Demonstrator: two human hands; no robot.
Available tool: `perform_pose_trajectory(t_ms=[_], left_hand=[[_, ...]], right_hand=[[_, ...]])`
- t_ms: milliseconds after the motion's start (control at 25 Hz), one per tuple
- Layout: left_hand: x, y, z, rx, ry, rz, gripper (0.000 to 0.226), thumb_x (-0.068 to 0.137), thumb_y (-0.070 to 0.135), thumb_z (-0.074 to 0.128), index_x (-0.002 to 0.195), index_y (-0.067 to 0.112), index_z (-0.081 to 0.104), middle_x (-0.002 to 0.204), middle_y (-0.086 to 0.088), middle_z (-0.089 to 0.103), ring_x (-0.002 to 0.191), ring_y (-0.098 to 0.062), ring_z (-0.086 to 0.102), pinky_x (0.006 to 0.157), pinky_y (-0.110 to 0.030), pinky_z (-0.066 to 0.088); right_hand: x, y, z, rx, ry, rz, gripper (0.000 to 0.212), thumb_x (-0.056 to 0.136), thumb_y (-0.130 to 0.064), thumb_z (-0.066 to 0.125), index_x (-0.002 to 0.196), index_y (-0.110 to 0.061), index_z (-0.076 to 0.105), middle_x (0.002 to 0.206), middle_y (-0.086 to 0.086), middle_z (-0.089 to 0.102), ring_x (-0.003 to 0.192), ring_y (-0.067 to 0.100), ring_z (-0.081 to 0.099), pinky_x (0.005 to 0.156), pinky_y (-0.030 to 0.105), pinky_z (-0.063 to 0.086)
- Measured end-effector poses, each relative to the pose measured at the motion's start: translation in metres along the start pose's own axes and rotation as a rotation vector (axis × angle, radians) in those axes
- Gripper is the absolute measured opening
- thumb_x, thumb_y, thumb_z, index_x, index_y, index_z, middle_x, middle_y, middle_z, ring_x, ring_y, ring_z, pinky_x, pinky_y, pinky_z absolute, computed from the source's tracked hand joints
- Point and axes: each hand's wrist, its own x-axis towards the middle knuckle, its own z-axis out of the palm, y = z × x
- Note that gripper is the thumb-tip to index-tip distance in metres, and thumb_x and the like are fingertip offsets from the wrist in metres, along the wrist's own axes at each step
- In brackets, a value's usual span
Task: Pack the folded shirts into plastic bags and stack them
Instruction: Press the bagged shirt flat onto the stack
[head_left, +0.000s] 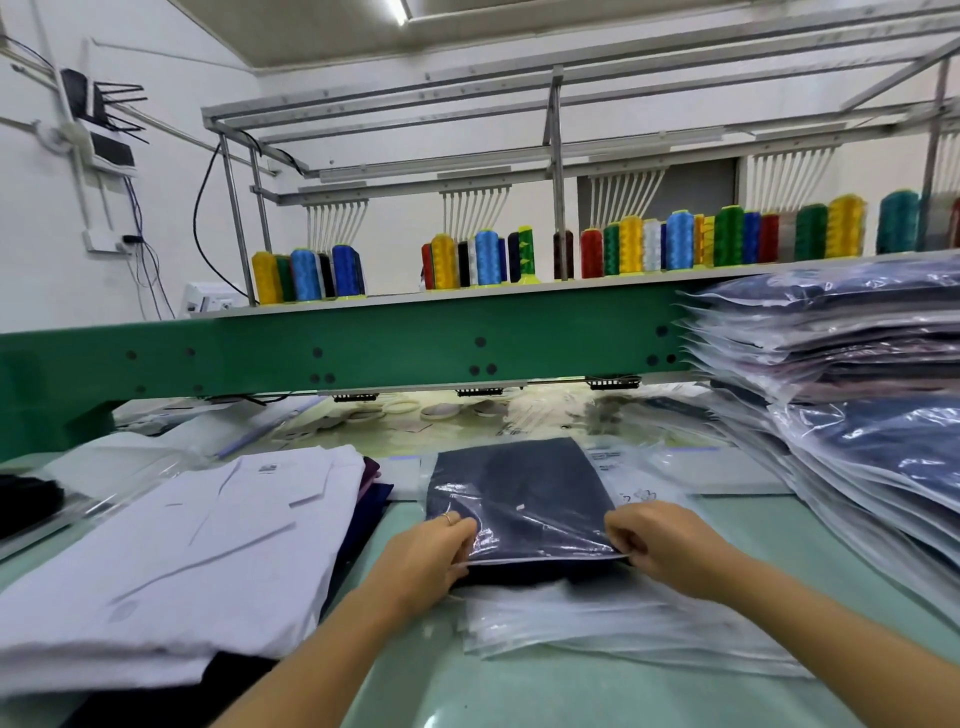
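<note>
A folded dark navy shirt (519, 493) lies on the table in front of me, inside a clear plastic bag (535, 530) whose open edge faces me. My left hand (434, 551) pinches the near left corner of the bag's mouth. My right hand (660, 540) pinches the near right corner. Under and in front of the shirt lies a pile of empty clear bags (597, 623). A tall stack of bagged shirts (857, 415) rises at the right. To the left sits a stack of folded shirts (182, 561), white on top with dark ones beneath.
A green machine beam (363, 353) crosses the table behind the work area, with several thread cones (488, 257) on the shelf above. Hoops and loose papers (441, 410) lie under the beam. A dark item in plastic (26, 504) sits at the far left.
</note>
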Motion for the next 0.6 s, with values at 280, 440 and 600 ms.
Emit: perform_pose_trajectory(t_ms=[280, 440, 600], left_hand=[[-0.012, -0.009, -0.009, -0.102, -0.255, -0.007, 0.034, 0.093, 0.044, 0.063, 0.076, 0.025, 0.041, 0.074, 0.010, 0.051, 0.067, -0.009, 0.043, 0.063, -0.032, 0.038], [-0.016, -0.010, -0.019, 0.060, -0.253, 0.032, 0.034, 0.096, 0.043, 0.057, 0.077, 0.021, 0.040, 0.076, 0.006, 0.052, 0.069, -0.013, 0.044, 0.056, -0.028, 0.030], [-0.013, -0.013, -0.029, -0.074, -0.432, 0.003, 0.024, 0.089, 0.039, 0.058, 0.080, 0.020, 0.046, 0.081, 0.003, 0.053, 0.072, -0.013, 0.044, 0.063, -0.031, 0.034]], right_hand=[[-0.028, -0.002, -0.006, 0.109, -0.152, 0.037, 0.016, 0.075, -0.012, 0.048, 0.079, -0.026, 0.042, 0.068, -0.008, 0.049, 0.070, 0.015, 0.044, 0.065, 0.033, 0.040], [-0.037, 0.000, 0.013, 0.101, -0.037, 0.080, 0.016, 0.078, -0.018, 0.054, 0.075, -0.020, 0.038, 0.069, -0.001, 0.049, 0.071, 0.017, 0.042, 0.062, 0.029, 0.035], [-0.026, 0.001, 0.021, 0.079, -0.078, 0.112, 0.022, 0.072, -0.008, 0.048, 0.070, -0.019, 0.030, 0.061, -0.003, 0.038, 0.061, 0.015, 0.028, 0.054, 0.029, 0.022]])
